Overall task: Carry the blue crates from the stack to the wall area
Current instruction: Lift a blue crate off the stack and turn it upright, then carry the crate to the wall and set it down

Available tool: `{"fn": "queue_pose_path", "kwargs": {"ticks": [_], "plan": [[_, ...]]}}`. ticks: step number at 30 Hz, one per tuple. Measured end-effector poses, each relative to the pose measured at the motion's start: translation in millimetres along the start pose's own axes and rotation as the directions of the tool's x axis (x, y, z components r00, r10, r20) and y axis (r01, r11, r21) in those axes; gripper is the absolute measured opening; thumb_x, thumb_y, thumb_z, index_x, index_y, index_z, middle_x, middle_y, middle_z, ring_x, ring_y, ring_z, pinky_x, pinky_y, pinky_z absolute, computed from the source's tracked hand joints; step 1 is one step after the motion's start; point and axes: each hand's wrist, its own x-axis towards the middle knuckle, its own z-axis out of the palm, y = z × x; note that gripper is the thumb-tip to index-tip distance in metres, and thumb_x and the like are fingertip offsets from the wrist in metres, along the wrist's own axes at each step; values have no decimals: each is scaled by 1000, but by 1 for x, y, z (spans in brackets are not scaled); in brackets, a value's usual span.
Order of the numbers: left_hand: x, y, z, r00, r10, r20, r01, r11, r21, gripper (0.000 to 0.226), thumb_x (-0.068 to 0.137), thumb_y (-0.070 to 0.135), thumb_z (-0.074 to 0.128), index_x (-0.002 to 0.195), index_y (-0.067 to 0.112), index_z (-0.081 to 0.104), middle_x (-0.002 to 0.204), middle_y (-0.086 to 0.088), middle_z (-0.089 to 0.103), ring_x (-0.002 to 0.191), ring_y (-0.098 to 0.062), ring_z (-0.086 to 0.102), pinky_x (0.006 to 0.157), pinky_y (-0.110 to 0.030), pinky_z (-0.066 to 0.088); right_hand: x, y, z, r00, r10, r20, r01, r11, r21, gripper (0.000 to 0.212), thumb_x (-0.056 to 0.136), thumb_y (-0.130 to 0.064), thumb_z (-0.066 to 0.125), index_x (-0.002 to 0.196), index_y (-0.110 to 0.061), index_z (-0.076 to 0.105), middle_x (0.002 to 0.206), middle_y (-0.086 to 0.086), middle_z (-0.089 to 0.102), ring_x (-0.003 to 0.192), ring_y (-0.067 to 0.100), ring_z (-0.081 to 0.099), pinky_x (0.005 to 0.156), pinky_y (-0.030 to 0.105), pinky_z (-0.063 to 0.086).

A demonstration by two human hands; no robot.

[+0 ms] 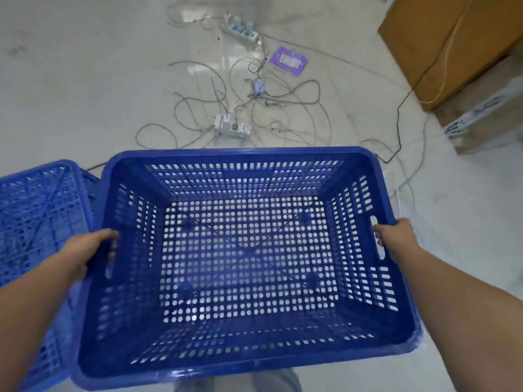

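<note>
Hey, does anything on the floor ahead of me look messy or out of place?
Yes. Loose cables sprawl tangled across the floor ahead of the blue crate held by the left hand and right hand, with two power strips among them and a purple packet lying nearby.

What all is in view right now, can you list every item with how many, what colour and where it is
carried crate: one, blue, perforated, empty, centre of view
crate at left: at least one, blue, left edge, partly behind the carried crate
power strips: two, white, on the floor ahead; second one farther off
small adapter: one, grey, between the strips
cables: a tangle, grey, with one black, spread over the floor
packet: one, purple, flat on the floor beyond the strips
cardboard boxes: at least two, brown, upper right
floor: pale, glossy
left hand: grip on the crate's left handle side
right hand: grip on the crate's right handle slot
trouser legs: grey, bottom edge
</note>
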Motion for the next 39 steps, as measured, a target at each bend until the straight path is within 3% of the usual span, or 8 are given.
{"fn": "queue_pose_path", "kwargs": {"ticks": [4,11,15,20,29,33,36,39], "plan": [[-63,55,-39,991,72,109,-75,997,21,34,96,17,42,63,13,35,28,-1,35,19,-11,30,30,-13,35,-84,-67,-66,994,-113,-9,112,991,-67,7,77,-7,63,74,-7,57,62,10,57,51,24,52,54,28,45],[-166,129,-125,955,260,146,-270,961,55,35,93,14,38,59,15,29,28,5,25,18,-10,22,29,-12,27,-187,-135,-146,950,-283,-131,267,955,-131,22,84,-23,63,87,-1,59,64,10,62,55,27,61,72,38,54],[-223,146,-183,937,330,113,-339,938,75,37,95,14,38,59,14,28,29,3,24,18,-11,22,29,-14,28,-241,-161,-170,928,-346,-138,329,935,-128,31,82,-30,64,87,0,60,78,17,69,68,32,68,74,40,56],[-284,150,-248,926,376,10,-376,922,93,39,96,13,36,59,17,26,30,2,23,21,-13,21,40,-20,24,-298,-196,-185,893,-440,-92,428,895,-127,29,82,-32,65,86,-4,58,78,13,67,68,31,66,67,35,52],[-357,112,-319,852,432,-296,-458,889,-20,51,100,14,41,49,10,37,26,-7,33,17,-18,29,29,-16,27,-337,-277,-190,775,-629,66,627,751,-208,16,83,-24,59,75,-11,55,67,9,65,60,26,62,55,28,42],[-385,63,-339,843,337,-420,-435,885,-163,43,99,16,43,57,7,36,28,-5,37,20,-18,34,31,-15,30,-355,-306,-177,701,-703,119,707,664,-243,19,82,-27,59,89,-9,61,81,11,68,67,29,64,58,28,43],[-415,19,-347,778,241,-580,-459,848,-263,35,94,10,49,61,5,40,42,-13,42,35,-21,36,40,-22,33,-378,-336,-156,596,-783,176,793,540,-284,21,84,-29,56,94,-12,61,91,12,68,79,32,66,67,32,49],[-446,-37,-363,711,101,-696,-454,822,-344,35,92,11,54,60,4,42,39,-13,44,28,-22,38,35,-21,34,-420,-358,-125,493,-833,253,857,414,-307,23,82,-27,55,96,-10,62,96,14,68,87,34,65,73,35,52]]}}
